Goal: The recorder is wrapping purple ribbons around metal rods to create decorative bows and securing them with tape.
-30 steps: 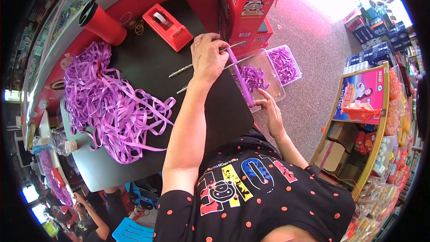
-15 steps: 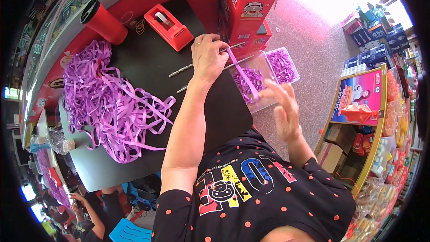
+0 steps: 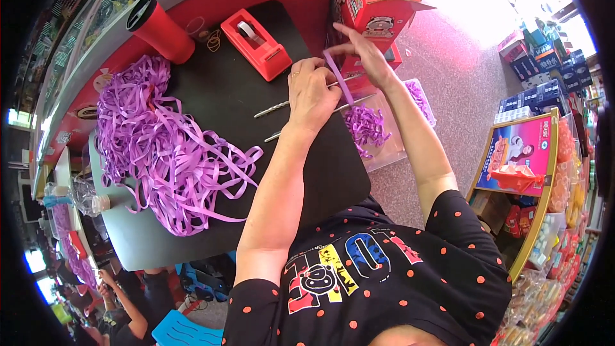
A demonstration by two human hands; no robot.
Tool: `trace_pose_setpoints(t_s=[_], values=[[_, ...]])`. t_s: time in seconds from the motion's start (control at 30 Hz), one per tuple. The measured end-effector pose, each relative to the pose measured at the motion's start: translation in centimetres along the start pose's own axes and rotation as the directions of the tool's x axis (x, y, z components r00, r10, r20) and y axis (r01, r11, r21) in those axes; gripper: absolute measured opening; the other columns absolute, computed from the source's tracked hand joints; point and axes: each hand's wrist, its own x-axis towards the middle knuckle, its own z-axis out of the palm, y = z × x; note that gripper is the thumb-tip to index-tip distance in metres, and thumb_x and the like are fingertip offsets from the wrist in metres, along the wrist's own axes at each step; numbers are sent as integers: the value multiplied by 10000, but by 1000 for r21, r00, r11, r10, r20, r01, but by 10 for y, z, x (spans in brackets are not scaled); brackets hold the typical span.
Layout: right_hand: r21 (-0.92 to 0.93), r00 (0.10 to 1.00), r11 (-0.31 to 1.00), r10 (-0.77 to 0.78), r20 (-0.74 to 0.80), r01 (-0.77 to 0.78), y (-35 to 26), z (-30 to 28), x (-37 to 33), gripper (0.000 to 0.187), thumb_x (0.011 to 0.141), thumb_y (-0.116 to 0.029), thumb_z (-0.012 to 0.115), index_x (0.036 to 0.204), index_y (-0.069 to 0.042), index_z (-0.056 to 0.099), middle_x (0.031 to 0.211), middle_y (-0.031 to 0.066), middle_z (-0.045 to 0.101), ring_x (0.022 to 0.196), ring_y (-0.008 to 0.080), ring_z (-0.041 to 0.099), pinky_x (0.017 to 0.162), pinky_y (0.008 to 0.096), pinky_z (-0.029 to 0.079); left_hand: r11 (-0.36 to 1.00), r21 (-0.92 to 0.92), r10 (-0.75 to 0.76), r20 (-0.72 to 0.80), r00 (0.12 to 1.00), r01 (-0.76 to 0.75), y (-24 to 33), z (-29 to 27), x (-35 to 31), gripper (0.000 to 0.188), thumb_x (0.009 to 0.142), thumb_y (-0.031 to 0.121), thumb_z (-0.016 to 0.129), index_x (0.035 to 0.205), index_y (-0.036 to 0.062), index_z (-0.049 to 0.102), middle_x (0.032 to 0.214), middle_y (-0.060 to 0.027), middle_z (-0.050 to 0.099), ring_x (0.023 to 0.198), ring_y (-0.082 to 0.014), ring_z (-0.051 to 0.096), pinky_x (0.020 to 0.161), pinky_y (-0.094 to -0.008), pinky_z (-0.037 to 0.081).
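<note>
My left hand (image 3: 312,93) is closed over two thin metal rods (image 3: 271,109), one visibly twisted, at the right side of the black table. A purple ribbon strip (image 3: 339,78) stands across the rods beside its fingertips. My right hand (image 3: 366,57) reaches over the far end of that strip with fingers spread; whether it touches the ribbon I cannot tell. Below the rod tips, a clear plastic box (image 3: 387,157) contains short purple ribbon pieces (image 3: 366,129). A large tangled heap of purple ribbon (image 3: 186,173) covers the table's left part, a long strand trailing toward my left forearm.
A red tape dispenser (image 3: 256,45), a red tumbler (image 3: 160,31) and rubber bands (image 3: 214,41) are at the table's far side. Red cartons (image 3: 378,6) stand beyond my right hand. A second box of ribbon pieces (image 3: 419,99) is partly behind my right forearm. Another person (image 3: 125,307) works at lower left.
My right hand has swung up and away from over the ribbon box to the strip's far end. The strip now extends past the rods on the far side. My left hand keeps its grip.
</note>
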Motion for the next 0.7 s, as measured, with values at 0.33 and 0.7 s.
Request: trace_pose_setpoints(t_s=[0.33,0.7], values=[[276,981,947,187,-51,-166,46,27,-112,439,1020,-306,300,1278,-5,489,1163,107,596,1067,169,571,958,312,418,999,-43,-2,7,1000,3,-5,-5,2,129,623,70,692,750,52,684,1051,-83,611,1086,-292,502,918,-400,403],[-26,988,998,54,-144,-58,65,11,-79,403,995,-295,365,1134,20,574,1075,116,635,1025,199,590,955,327,412,1000,-25,-18,8,1000,18,-3,-2,-2,237,651,118,723,873,45,687,1144,-156,574,1122,-336,490,975,-420,393]])
